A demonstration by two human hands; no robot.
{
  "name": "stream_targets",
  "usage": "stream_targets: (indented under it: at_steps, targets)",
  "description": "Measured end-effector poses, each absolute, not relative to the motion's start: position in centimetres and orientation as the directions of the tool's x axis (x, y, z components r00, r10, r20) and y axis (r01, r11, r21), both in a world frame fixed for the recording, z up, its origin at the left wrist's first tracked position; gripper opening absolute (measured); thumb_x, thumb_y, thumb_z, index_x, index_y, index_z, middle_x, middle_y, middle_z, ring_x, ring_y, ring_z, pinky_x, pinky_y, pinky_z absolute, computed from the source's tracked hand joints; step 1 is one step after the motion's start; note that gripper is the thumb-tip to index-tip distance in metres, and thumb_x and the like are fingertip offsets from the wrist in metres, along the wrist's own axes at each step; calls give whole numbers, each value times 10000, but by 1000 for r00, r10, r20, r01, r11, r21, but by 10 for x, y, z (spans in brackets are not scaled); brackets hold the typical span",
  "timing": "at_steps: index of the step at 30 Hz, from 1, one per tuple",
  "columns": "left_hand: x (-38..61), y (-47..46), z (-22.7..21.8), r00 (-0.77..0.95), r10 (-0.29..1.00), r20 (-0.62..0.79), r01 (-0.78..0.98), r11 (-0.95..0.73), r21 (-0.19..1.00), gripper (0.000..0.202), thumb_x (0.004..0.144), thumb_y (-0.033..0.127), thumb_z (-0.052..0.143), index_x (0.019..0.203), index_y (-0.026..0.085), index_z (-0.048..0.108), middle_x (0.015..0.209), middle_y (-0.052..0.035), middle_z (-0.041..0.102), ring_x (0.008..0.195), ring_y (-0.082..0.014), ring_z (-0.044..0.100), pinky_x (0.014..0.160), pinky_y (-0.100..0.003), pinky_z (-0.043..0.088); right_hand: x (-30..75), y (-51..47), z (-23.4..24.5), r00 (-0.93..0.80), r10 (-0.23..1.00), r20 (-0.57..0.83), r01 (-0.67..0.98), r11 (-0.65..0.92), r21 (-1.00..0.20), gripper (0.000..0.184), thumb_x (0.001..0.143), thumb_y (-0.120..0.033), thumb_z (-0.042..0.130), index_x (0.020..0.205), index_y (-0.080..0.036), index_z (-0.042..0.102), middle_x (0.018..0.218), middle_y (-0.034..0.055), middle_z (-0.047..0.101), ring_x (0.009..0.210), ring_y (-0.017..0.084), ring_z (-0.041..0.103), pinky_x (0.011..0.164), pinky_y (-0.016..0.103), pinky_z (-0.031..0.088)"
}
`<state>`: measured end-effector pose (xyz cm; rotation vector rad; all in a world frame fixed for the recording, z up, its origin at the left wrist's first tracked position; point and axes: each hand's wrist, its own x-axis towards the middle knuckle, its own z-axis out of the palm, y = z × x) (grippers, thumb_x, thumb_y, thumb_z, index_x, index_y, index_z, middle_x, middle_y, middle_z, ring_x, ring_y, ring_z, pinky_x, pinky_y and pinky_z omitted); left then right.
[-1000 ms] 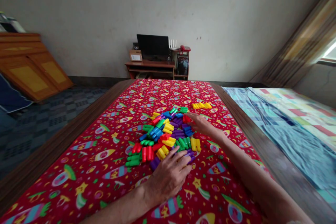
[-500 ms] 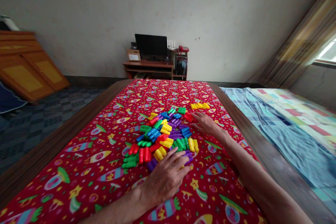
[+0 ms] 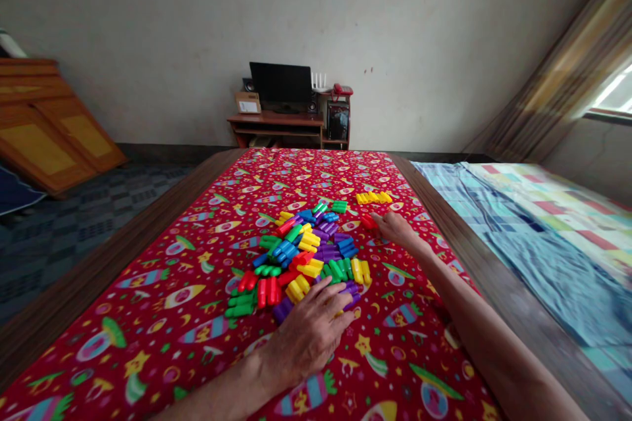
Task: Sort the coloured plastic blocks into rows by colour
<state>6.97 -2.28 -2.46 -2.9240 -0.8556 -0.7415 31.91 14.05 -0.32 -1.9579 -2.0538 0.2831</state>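
My right hand point(image 3: 396, 229) pinches a red plastic block point(image 3: 367, 222) at the pile's far right side, fingers closed on its right end. Farther back, a row of yellow blocks point(image 3: 374, 198) lies apart from the pile. My left hand point(image 3: 316, 325) rests palm down with its fingers apart at the near edge of the pile, over purple blocks point(image 3: 282, 310) that it partly hides. Around it lie yellow blocks point(image 3: 298, 289), green blocks point(image 3: 338, 270) and upright-lying red blocks point(image 3: 268, 291). Blue blocks point(image 3: 285, 252) sit mid-pile.
A red patterned cloth point(image 3: 162, 342) covers the table, with bare dark wood edges point(image 3: 148, 237) at both sides. Beyond stands a desk with a monitor point(image 3: 280, 91) and a red telephone point(image 3: 342, 89). A bed point(image 3: 553, 223) is at the right, a wooden cabinet point(image 3: 54, 125) at the left.
My right hand has closed on the red block and drawn it a little to the right, away from the pile. My left hand stays in about the same place.
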Motion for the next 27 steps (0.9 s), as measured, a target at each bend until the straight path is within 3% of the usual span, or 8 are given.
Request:
stream_targets:
  at_steps: [4,7,10,16,23,27]
  targets:
    - [69,-22,-25,745,500,441,498,-857,130,319,901,78,484,1164,197,618,1213,-64,632,1259,-216,498,1149,-464,362,333,142,5,-49,980,192,958,101,-269,480,956,-459,440,707,-142,700,753,134,696,729,219,659,630,278,416]
    - [69,-22,-25,745,502,439,498,-857,133,316,906,85,480,1166,202,617,1217,-66,629,1255,-219,502,1147,-476,363,338,149,0,-381,870,314,828,472,-302,229,897,-331,564,922,-170,726,1027,126,714,945,227,662,804,303,469]
    - [69,-22,-25,746,506,433,500,-855,139,317,909,84,476,1168,203,615,1227,-65,625,1257,-221,501,1149,-480,361,341,159,-13,-598,743,300,657,670,-346,230,845,-180,601,1048,-176,711,1077,113,715,995,221,661,859,315,486]
    - [70,-22,-24,751,501,430,490,-860,145,326,922,89,461,1189,204,608,1232,-62,625,1262,-221,497,1153,-485,354,336,167,-26,-465,800,378,719,591,-366,237,883,-116,527,1039,-140,704,962,104,732,867,214,680,777,307,506]
    - [69,-22,-23,749,499,435,493,-859,137,326,910,81,472,1175,205,616,1216,-66,630,1251,-221,504,1140,-480,372,336,163,-21,-448,811,378,767,565,-305,259,895,-170,542,1104,-153,695,1109,138,710,991,250,673,859,355,512]
    - [69,-22,-24,749,500,435,495,-858,134,329,902,80,490,1182,202,611,1215,-65,629,1256,-218,502,1140,-472,374,331,162,-7,-403,787,468,781,562,-272,288,894,-228,576,1148,-152,689,1183,164,682,1099,273,642,924,381,493]
